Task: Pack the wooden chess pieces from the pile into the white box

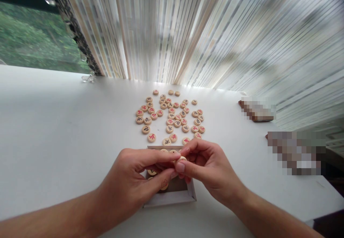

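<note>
Over a shallow open box (172, 197), my right hand (212, 170) pinches a round wooden Chinese chess piece (182, 158) between thumb and fingers. My left hand (137, 175) meets it from the other side, its index fingertip and thumb closed at the same piece. Part of that piece is covered by the fingers. Inside the box lie several more pieces, one dark-marked piece (152, 172) at the left and others along the far side, partly behind my hands. The box's brown floor shows at the right.
Beyond the box, several loose chess pieces (177, 117) with red or black characters are spread on the white table (67, 134). Two pixelated objects, one farther back (256, 112) and one nearer (295, 153), lie at the right. A string curtain (161, 33) hangs along the back.
</note>
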A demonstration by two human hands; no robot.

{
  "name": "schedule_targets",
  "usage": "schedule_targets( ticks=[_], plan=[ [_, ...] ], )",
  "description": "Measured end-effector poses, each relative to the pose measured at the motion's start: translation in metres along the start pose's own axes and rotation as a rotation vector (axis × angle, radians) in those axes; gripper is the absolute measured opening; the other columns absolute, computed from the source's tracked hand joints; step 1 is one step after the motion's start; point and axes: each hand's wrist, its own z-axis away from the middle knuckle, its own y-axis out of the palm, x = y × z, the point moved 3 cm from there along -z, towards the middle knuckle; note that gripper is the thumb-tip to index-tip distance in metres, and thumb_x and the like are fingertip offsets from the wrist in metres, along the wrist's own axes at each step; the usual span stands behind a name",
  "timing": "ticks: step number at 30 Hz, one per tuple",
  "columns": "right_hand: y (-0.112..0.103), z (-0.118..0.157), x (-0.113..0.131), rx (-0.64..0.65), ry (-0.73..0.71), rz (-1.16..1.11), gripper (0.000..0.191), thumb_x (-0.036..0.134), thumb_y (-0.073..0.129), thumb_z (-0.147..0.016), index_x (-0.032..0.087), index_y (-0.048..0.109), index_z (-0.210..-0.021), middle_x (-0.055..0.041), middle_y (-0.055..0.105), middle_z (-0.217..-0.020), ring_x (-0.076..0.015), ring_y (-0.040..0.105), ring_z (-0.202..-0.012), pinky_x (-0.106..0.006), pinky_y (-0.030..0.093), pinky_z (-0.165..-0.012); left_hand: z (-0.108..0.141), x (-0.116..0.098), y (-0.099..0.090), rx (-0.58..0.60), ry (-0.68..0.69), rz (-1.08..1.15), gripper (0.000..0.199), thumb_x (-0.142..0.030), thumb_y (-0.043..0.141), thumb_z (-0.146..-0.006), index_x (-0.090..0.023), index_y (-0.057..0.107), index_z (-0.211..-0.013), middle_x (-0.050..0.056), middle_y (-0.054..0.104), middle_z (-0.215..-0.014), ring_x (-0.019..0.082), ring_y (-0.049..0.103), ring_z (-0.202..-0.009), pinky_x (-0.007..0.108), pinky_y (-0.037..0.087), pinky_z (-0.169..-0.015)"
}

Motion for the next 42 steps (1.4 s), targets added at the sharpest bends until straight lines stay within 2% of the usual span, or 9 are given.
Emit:
schedule_targets(
  ticks=[6,10,14,19,22,29,35,42],
  plan=[
    [0.0012,0.0024,0.0014,0.032,-0.060,0.022,0.030,0.020,0.103,-0.066,0.017,0.076,-0.079,0.0004,0.077,-0.069,-0.0105,0.071,-0.058,-0.016,0.059,-0.053,-0.0012,-0.0022,0.0013,0.056,-0.061,0.111,0.025,-0.021,0.078,-0.094,-0.023,0.086,-0.118,0.004,0.086,-0.092,0.017,0.082,-0.081,0.020,0.066,-0.075],
    [0.0007,0.0024,0.0012,0.032,-0.084,0.058,0.026,0.025,0.100,-0.072,0.017,0.077,-0.082,-0.0013,0.079,-0.071,-0.0127,0.073,-0.058,-0.020,0.062,-0.055,-0.0027,-0.0003,0.0038,0.019,-0.173,0.286,0.024,-0.020,0.082,-0.090,-0.019,0.085,-0.114,0.005,0.086,-0.088,0.017,0.082,-0.079,0.021,0.066,-0.075],
    [-0.0009,0.0019,0.0003,0.036,-0.089,0.054,0.028,0.022,0.101,-0.069,0.017,0.080,-0.085,-0.0025,0.081,-0.079,-0.0130,0.075,-0.061,-0.022,0.066,-0.060,-0.0034,0.0024,0.0055,-0.002,-0.247,0.403,0.022,-0.023,0.086,-0.088,-0.017,0.084,-0.109,0.006,0.084,-0.084,0.016,0.080,-0.073,0.022,0.066,-0.071],
    [-0.0008,0.0019,-0.0015,0.043,-0.066,0.022,0.038,0.018,0.106,-0.059,0.019,0.079,-0.086,-0.0018,0.082,-0.081,-0.0152,0.078,-0.069,-0.023,0.067,-0.067,-0.0028,0.0020,0.0046,-0.002,-0.252,0.405,0.014,-0.025,0.085,-0.089,-0.018,0.085,-0.101,0.003,0.082,-0.079,0.013,0.076,-0.068,0.018,0.063,-0.067],
    [0.0003,0.0024,-0.0016,0.031,-0.066,0.020,0.040,0.017,0.106,-0.056,0.019,0.079,-0.085,-0.0022,0.083,-0.083,-0.0162,0.079,-0.072,-0.025,0.068,-0.070,-0.0021,0.0023,0.0044,-0.001,-0.251,0.368,0.014,-0.025,0.083,-0.089,-0.019,0.084,-0.102,0.003,0.082,-0.083,0.013,0.076,-0.071,0.018,0.064,-0.071],
    [0.0033,0.0032,0.0004,0.026,-0.088,0.012,0.031,0.015,0.105,-0.060,0.020,0.082,-0.080,-0.0001,0.080,-0.079,-0.0117,0.074,-0.062,-0.019,0.064,-0.061,-0.0033,-0.0013,0.0052,-0.014,-0.215,0.203,0.011,-0.020,0.084,-0.086,-0.016,0.082,-0.096,0.002,0.079,-0.073,0.015,0.076,-0.071,0.017,0.062,-0.067],
    [0.0027,0.0039,0.0011,-0.001,-0.105,0.021,0.035,0.011,0.106,-0.055,0.018,0.081,-0.078,0.0002,0.078,-0.073,-0.0094,0.070,-0.060,-0.014,0.059,-0.057,-0.0001,-0.0041,0.0054,0.008,-0.141,0.151,0.015,-0.016,0.078,-0.089,-0.017,0.085,-0.102,0.003,0.082,-0.079,0.014,0.078,-0.074,0.017,0.063,-0.071],
    [0.0036,0.0059,0.0008,0.037,-0.105,0.005,0.023,0.013,0.101,-0.068,0.018,0.082,-0.079,0.0001,0.078,-0.072,-0.0090,0.073,-0.061,-0.013,0.061,-0.058,-0.0007,-0.0009,0.0062,0.024,-0.210,0.267,0.011,-0.018,0.081,-0.089,-0.016,0.083,-0.100,0.003,0.084,-0.083,0.014,0.080,-0.075,0.016,0.064,-0.070]
  ],
)
